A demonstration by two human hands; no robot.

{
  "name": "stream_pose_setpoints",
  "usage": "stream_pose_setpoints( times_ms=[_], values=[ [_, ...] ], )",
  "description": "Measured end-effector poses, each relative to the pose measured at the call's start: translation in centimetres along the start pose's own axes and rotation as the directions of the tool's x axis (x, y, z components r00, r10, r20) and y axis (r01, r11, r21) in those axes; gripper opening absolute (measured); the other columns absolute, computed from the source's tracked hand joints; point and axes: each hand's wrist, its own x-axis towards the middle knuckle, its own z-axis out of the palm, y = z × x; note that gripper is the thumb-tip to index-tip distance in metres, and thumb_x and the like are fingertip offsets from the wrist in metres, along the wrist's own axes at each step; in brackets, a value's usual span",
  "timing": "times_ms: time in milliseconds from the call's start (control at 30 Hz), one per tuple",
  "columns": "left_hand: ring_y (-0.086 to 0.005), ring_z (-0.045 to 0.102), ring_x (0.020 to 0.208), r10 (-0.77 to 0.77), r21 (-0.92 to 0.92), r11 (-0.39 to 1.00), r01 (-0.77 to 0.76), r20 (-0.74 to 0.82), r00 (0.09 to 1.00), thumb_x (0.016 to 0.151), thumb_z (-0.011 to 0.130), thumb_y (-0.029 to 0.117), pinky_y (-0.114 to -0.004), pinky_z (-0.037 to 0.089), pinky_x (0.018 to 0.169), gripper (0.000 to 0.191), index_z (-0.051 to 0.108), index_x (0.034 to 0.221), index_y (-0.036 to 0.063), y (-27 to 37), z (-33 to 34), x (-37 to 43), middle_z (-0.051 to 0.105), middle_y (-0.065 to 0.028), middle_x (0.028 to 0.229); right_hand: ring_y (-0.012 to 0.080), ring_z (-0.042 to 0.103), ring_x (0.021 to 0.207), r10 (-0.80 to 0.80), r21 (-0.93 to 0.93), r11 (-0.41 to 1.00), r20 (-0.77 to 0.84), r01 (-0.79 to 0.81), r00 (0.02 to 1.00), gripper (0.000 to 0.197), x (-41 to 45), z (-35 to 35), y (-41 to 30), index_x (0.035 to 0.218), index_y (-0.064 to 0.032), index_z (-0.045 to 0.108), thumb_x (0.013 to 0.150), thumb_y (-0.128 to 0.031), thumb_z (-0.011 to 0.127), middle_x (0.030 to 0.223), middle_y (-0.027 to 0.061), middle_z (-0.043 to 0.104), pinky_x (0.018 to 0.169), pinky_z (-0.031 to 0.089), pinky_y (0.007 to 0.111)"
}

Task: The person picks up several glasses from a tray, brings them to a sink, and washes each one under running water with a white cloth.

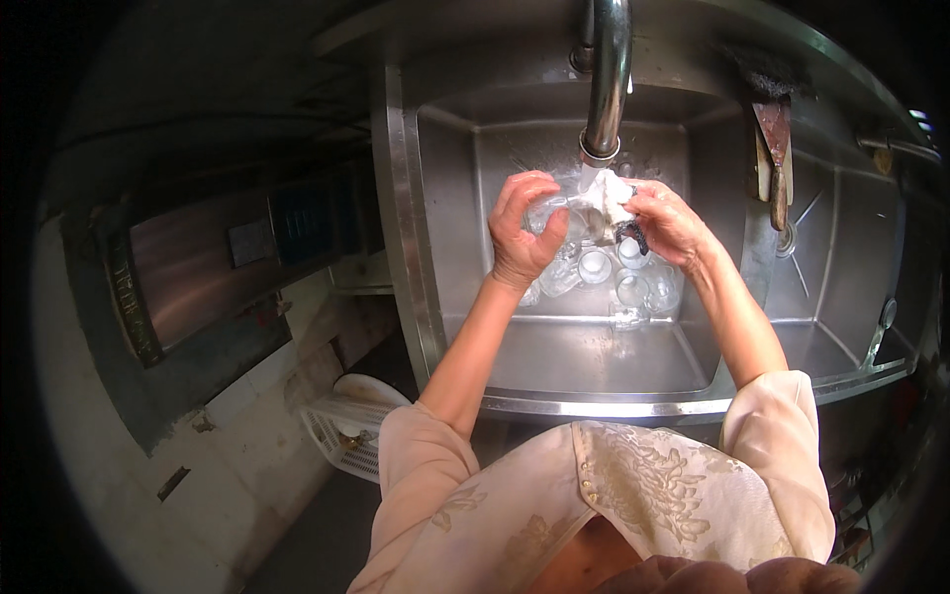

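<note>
My left hand [525, 230] curls around a clear glass vessel [575, 220] below the spout, its mouth facing right. Pinched in my right hand [666, 223] is a wet white cloth [610, 194] with a dark patterned strip [631, 232] hanging from it. The cloth is up against the vessel's mouth; whether part of it reaches inside is unclear. Water [588, 177] runs from the metal faucet [605, 111] between my hands. Under them, several clear drinking glasses [594, 266] crowd the bottom of the stainless steel sink [594, 360], some upright and some on their sides.
A scraper with a wooden handle [778, 197] lies on the divider at right, below dark scouring wool [770, 83]. Beyond is a second basin [798, 289] with a drain. A white plastic basket [345, 453] stands low at left, outside the sink's raised steel edge [404, 223].
</note>
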Motion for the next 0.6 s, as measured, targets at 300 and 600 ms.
stream_pose_setpoints(
  times_ms=[300,600],
  values=[
    [-0.0195,0.057,0.080,0.077,-0.174,0.982,-0.070,0.030,0.997,0.075,0.056,0.009,-0.030,0.047,0.074,0.013,0.057,0.085,-0.0001,0.5,0.8,0.4,0.059,-0.0108,0.086,0.0140,0.053,0.102,-0.033,0.158,0.987,0.226,-0.004,0.974,0.039,1.3,0.9,2.3,0.115,-0.0033,0.051,0.080,-0.016,0.063,0.112,0.0055,0.055,0.087,0.043,0.029],
    [-0.0127,0.056,0.083,-0.704,-0.191,0.246,0.950,0.639,0.311,0.086,0.050,0.037,-0.028,0.047,0.070,0.036,0.053,0.104,0.0064,-2.9,-0.6,3.6,0.057,-0.0046,0.094,0.0230,0.057,0.093,-0.141,-0.818,0.079,0.557,0.570,0.819,0.043,3.8,0.6,1.0,0.117,-0.0051,0.051,0.074,-0.001,0.053,0.111,0.0141,0.054,0.081,0.045,0.029]
  ],
)
